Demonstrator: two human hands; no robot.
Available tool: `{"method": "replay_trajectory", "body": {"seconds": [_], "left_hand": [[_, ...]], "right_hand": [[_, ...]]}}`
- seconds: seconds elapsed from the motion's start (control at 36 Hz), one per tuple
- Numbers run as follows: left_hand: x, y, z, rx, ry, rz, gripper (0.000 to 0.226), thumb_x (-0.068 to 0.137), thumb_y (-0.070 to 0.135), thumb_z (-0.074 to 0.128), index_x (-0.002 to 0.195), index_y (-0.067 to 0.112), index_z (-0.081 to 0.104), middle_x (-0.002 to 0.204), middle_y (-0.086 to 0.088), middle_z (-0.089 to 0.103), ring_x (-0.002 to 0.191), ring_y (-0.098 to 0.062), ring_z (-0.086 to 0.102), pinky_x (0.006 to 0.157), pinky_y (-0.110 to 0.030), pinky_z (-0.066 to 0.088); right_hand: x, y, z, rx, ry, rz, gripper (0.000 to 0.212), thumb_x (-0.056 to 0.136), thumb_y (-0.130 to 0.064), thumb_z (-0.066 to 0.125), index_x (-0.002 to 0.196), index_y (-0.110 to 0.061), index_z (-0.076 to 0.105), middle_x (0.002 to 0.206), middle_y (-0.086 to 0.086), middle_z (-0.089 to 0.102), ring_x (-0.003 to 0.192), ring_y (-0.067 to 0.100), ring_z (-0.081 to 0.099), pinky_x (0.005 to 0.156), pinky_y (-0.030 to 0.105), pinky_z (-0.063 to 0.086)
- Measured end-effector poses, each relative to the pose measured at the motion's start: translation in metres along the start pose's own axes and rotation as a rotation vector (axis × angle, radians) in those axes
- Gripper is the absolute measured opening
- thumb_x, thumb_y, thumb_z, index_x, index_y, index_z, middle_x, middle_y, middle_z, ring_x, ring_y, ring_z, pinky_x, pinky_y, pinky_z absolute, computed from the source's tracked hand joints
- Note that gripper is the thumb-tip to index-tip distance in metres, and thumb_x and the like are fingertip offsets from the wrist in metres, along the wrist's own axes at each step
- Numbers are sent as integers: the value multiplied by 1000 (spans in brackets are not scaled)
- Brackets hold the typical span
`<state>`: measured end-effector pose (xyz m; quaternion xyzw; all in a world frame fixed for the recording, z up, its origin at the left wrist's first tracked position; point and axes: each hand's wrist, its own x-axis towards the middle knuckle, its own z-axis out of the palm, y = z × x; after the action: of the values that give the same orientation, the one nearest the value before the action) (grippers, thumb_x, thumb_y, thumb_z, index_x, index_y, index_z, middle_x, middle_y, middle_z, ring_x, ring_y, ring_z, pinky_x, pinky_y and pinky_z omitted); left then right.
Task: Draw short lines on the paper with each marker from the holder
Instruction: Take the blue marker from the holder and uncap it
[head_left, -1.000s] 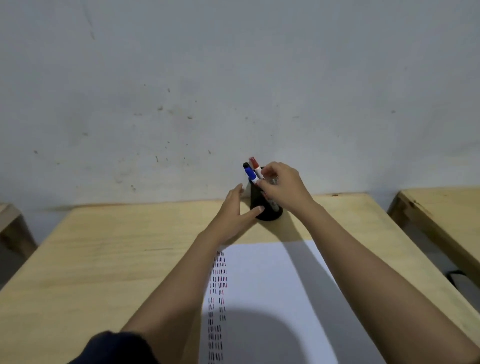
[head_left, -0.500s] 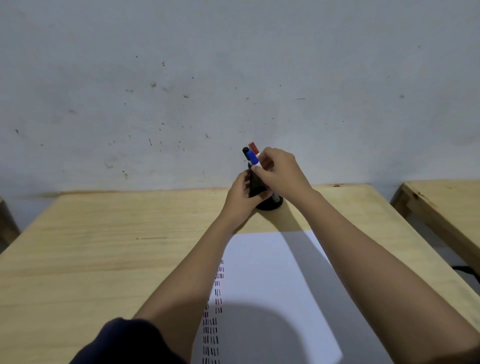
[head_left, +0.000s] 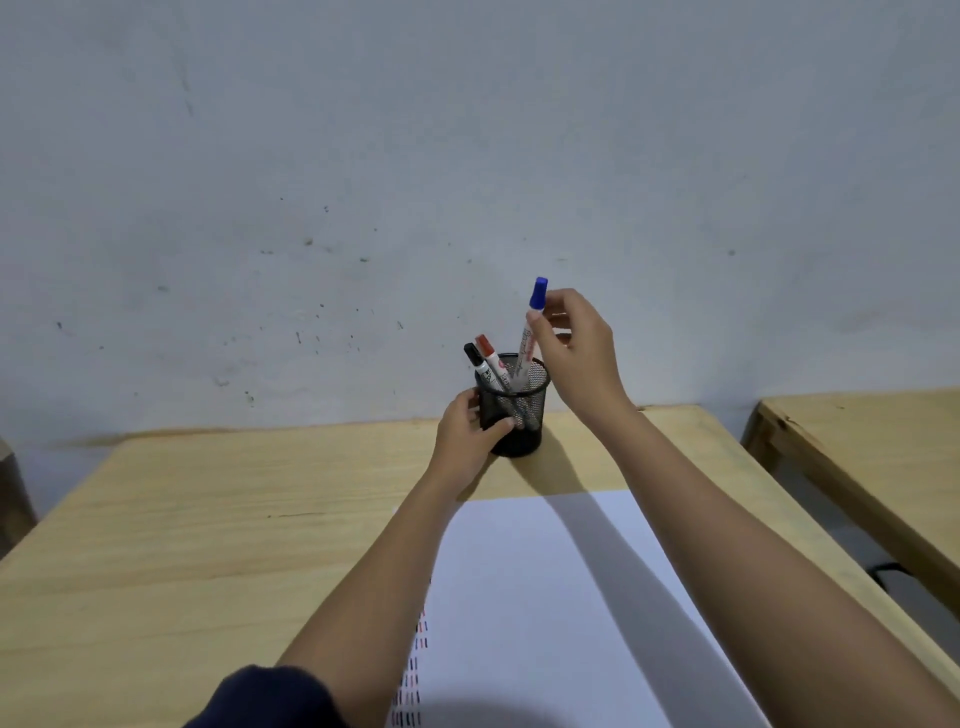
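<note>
A black mesh holder (head_left: 519, 415) stands at the far edge of the wooden table (head_left: 208, 519), near the wall. My left hand (head_left: 467, 436) grips its left side. My right hand (head_left: 582, 358) pinches a blue-capped marker (head_left: 531, 332) near its cap; the marker is raised, with its lower end still inside the holder's rim. A red-capped marker (head_left: 488, 353) and a black-capped marker (head_left: 477, 364) lean left in the holder. The white paper (head_left: 561, 597) lies in front of it, with columns of short dashes (head_left: 413, 675) along its left edge, partly hidden by my left arm.
A grey wall rises right behind the holder. A second wooden table (head_left: 857, 452) stands to the right across a narrow gap, with a dark cable (head_left: 888, 571) on the floor between.
My right hand has lifted the blue marker upward, most of the way out of the holder. My left hand now grips the holder's side. The camera has tilted.
</note>
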<state>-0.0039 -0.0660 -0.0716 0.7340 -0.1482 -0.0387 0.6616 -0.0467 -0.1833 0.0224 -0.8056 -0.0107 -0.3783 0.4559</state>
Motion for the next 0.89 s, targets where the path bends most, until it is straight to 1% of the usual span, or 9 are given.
{"method": "replay_trajectory", "body": {"seconds": [0.08,0.19,0.28,0.33,0.47,0.56,0.64,0.72,0.89], "left_hand": [[-9,6,-4,-43,10,-71,36,84,6,64,118,5,52,119,-16,62,102,-21,59,97,-44,49],[-23,19,-16,-14,11,-65,32,86,16,64,115,6,56,118,-21,61,104,-27,58,99,-47,47],[-40,35,-25,-62,17,9,26,90,17,59,113,5,59,106,-15,64,97,-22,59,93,-42,51],[-53,45,-30,-118,2,81,23,92,18,54,111,6,59,101,-12,64,94,-20,61,86,-29,52],[-81,57,-41,-156,-58,188,20,95,18,49,110,11,60,95,-7,65,84,-10,63,77,-16,54],[-95,56,-43,-80,-87,218,19,93,16,53,109,12,62,92,-9,66,75,-5,65,80,-19,54],[-105,52,-44,20,-120,227,17,89,13,59,105,13,66,89,-8,68,79,-16,66,88,-32,54],[-116,48,-47,106,-112,256,14,86,11,63,99,13,68,82,-7,70,78,-19,66,87,-38,53],[-126,46,-59,98,-31,261,13,86,9,63,97,6,69,76,-6,69,72,-13,65,82,-30,54]], "right_hand": [[-6,-14,-9,16,4,-63,16,94,-18,49,106,-11,57,104,0,58,89,10,56,72,12,44],[-21,-25,-18,-41,-35,-152,18,94,-17,48,108,-9,58,102,-2,53,88,12,56,82,27,46],[-37,-25,-25,-105,-118,-190,19,94,-17,49,108,-9,59,100,0,51,85,13,55,79,17,44],[-50,-21,-28,-155,-181,-204,20,94,-16,50,109,-9,60,97,2,50,82,14,53,73,8,39],[-83,-13,-32,-250,-297,-207,22,93,-16,52,112,-11,62,94,-3,46,78,15,50,72,21,39],[-99,-11,-33,-302,-370,-218,20,92,-16,52,109,-12,63,95,-6,44,80,21,54,76,35,47],[-110,-13,-34,-340,-426,-240,19,92,-17,52,107,-12,62,94,-3,45,80,26,55,76,43,49],[-117,-16,-35,-357,-467,-256,20,92,-19,53,107,-11,62,93,-2,46,79,24,54,77,43,48],[-123,-21,-38,-261,-496,-155,18,90,-28,56,102,-18,65,90,-1,55,81,17,54,77,38,49]]}}
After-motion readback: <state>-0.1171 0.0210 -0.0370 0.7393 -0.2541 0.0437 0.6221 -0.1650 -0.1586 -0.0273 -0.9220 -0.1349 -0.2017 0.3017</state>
